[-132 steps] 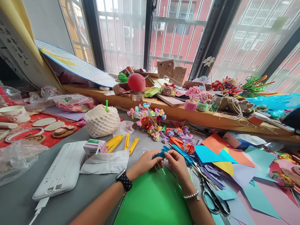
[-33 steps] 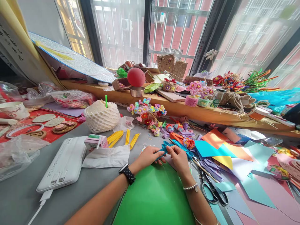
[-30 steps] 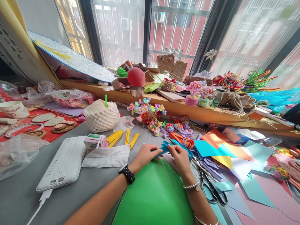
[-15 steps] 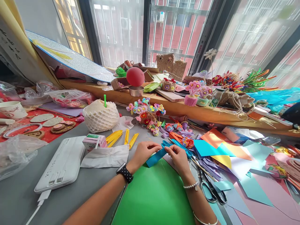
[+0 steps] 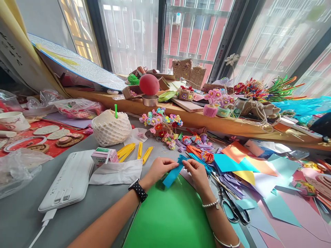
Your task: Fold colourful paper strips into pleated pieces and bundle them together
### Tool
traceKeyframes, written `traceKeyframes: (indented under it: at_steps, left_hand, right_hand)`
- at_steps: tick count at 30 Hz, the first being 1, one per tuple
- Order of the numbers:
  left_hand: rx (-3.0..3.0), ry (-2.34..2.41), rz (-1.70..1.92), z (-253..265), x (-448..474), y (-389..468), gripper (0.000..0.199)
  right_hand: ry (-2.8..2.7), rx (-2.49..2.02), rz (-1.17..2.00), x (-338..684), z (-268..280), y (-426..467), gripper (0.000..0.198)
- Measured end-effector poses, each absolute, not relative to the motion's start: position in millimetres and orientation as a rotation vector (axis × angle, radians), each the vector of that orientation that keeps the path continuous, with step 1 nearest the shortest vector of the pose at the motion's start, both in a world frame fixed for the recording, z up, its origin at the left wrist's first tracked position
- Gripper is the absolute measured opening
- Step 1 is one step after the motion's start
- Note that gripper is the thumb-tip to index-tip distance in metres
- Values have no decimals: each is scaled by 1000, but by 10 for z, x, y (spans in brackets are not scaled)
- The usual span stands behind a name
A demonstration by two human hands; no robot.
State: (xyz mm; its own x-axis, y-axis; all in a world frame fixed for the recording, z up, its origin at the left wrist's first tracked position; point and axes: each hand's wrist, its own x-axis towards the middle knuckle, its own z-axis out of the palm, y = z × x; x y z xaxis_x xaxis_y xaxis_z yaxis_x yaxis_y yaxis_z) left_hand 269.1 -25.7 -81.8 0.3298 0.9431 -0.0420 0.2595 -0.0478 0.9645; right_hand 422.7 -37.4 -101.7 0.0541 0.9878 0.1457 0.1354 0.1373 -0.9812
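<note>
A blue paper strip (image 5: 170, 177) is pinched between both hands over the green board (image 5: 168, 213). My left hand (image 5: 160, 169) grips its left edge with thumb and fingertips. On the other side, my right hand (image 5: 196, 171) holds the strip's upper right part, its fingers closed. The strip's lower end hangs free and slants down to the left; its top end looks folded or pointed. Just beyond my right hand lie more blue folded strips (image 5: 200, 160). Folded yellow paper strips (image 5: 126, 151) rest beyond my left hand.
Scissors (image 5: 234, 203) and coloured paper sheets (image 5: 281, 208) lie at the right. A white power bank (image 5: 67, 179), a pink drink carton (image 5: 104, 155) and a netted coconut (image 5: 111, 128) stand at the left. Crocheted flowers (image 5: 161, 124) sit before the wooden sill (image 5: 192, 116).
The blue strip has turned to a steeper slant, and its upper end now shows above the fingers. Both hands have shifted only slightly and still hold it.
</note>
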Motion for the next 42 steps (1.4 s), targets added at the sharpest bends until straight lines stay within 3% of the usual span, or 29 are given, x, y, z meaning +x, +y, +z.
traceKeyframes:
  at_steps: [13, 42]
  left_hand:
    - [1538, 954, 630, -830, 2676, -253, 28]
    - [1359, 1055, 875, -811, 2695, -233, 27]
  right_hand:
    - [-1475, -1268, 856, 4230, -1026, -376, 30]
    - [-1378, -1179, 1081, 4210, -1021, -384, 24]
